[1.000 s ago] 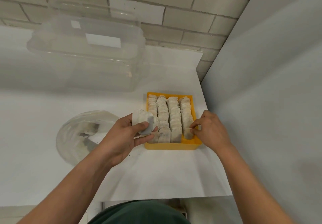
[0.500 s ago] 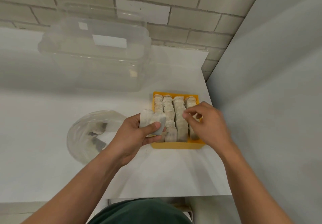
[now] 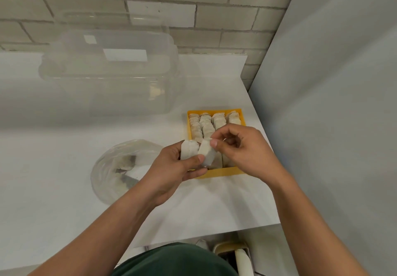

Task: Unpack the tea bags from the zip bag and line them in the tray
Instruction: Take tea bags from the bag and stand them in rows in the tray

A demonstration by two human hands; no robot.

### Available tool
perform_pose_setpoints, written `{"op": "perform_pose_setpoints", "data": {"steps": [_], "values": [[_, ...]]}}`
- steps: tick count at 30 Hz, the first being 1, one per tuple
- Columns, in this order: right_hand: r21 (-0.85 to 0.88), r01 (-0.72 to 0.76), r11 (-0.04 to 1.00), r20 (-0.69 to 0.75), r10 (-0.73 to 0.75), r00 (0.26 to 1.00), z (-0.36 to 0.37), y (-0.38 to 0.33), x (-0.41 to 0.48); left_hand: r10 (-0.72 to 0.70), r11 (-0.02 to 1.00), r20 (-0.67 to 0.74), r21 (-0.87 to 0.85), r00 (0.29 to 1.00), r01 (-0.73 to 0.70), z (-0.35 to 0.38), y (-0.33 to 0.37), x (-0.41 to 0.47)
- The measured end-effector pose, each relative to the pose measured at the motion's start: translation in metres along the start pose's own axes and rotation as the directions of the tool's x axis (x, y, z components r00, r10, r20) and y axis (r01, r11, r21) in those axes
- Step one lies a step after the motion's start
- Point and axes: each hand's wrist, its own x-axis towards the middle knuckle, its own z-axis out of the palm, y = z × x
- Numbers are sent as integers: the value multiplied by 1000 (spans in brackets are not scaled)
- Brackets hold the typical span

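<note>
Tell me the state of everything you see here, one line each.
Tray: holds four rows of tea bags.
Zip bag: on the counter, some bags inside.
Left hand: holds a few loose bags.
Right hand: pinches one of them.
Clear tub: lid unclear.

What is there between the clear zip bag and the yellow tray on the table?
In the head view, the left hand, holding a few tea bags, is between the zip bag and the tray; farther back, only white table shows.
</note>
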Motion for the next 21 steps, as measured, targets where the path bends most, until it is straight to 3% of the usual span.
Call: {"op": "perform_pose_setpoints", "data": {"steps": [3, 12, 17, 21], "values": [[-74, 11, 997, 46, -7, 999, -2, 1, -3, -1, 1000, 3, -6, 1000, 1, -2, 0, 0], [-83, -15, 996, -124, 5, 992, -34, 13, -7, -14, 999, -10, -46, 1000, 14, -1, -2, 2], [-452, -68, 890, -164, -8, 986, -47, 37, -4, -10, 998, -24, -64, 1000, 8, 2, -4, 3], [-588, -121, 800, -90, 84, 992, -49, 59, -2, 1, 998, -33, -62, 999, -3, 0, -3, 1]]}}
